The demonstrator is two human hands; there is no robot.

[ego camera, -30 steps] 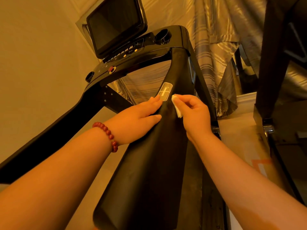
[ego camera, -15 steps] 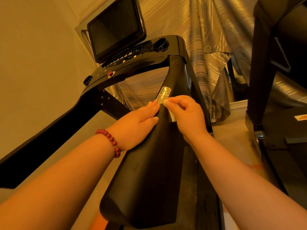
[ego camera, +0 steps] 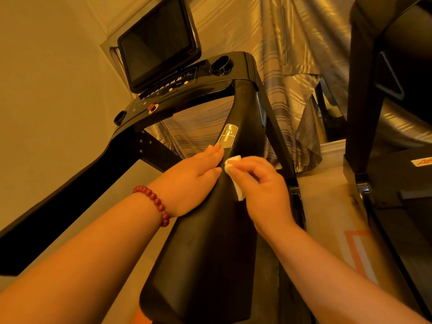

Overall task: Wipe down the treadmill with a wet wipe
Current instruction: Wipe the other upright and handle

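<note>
Treadmill handrail (ego camera: pixel 210 249) bears left hand (ego camera: pixel 194 181) flat, right hand (ego camera: pixel 265 191) pinching wipe (ego camera: pixel 239 191), striped curtain (ego camera: pixel 280 54) behind.

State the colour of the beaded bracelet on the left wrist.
The bracelet is dark red; head view.

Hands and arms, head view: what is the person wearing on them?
No sleeves show; both arms are uncovered. The left hand has a bracelet of round dark-red beads at its wrist. The right hand shows no glove, ring or watch.
</note>
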